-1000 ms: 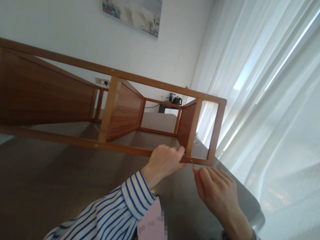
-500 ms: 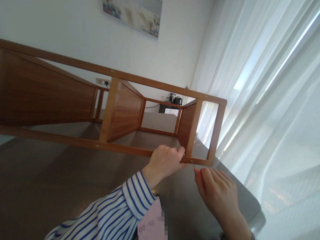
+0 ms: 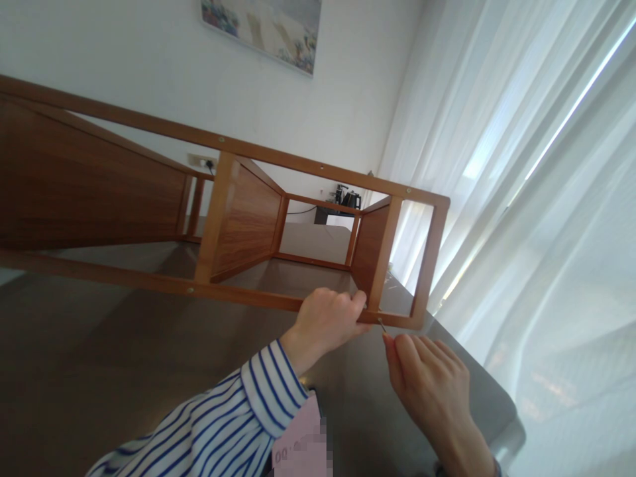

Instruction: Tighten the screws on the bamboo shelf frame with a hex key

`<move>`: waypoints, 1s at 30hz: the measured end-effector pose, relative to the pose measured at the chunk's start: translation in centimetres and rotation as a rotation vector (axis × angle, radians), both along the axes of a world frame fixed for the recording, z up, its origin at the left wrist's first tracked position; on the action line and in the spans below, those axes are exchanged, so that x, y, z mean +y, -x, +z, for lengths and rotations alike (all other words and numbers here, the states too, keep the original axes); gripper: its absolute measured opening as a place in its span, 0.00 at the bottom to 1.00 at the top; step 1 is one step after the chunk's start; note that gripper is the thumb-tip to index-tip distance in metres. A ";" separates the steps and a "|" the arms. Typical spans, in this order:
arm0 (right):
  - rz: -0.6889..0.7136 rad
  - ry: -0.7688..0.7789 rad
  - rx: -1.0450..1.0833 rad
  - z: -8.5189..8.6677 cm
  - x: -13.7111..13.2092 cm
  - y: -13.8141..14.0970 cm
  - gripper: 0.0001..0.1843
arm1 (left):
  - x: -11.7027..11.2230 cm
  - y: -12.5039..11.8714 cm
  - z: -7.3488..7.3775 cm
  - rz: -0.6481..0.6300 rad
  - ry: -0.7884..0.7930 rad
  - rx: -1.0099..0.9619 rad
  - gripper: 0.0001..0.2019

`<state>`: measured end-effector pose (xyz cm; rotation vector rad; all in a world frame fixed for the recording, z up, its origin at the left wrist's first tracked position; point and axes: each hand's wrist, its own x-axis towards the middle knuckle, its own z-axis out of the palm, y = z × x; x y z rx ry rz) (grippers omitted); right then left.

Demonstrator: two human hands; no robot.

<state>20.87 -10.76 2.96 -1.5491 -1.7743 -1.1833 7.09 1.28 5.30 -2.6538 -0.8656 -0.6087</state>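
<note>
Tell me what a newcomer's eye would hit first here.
Probably the long wooden frame with slanting panels, stretching from the left edge past the middle of the view. Next, near its lower right corner, the left hand grips the bottom rail while the right hand holds a thin metal tool against it. Bright white curtains fill the right side.

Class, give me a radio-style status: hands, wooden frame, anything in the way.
Left hand gripping wooden frame, lower rail. Right hand pinching thin tool, tip at rail. Nothing seen blocking tool.
</note>
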 end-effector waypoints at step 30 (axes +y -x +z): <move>-0.006 0.083 0.061 0.1 -0.1 -0.4 0.18 | 0.2 -0.1 0.1 0.002 0.067 0.025 0.22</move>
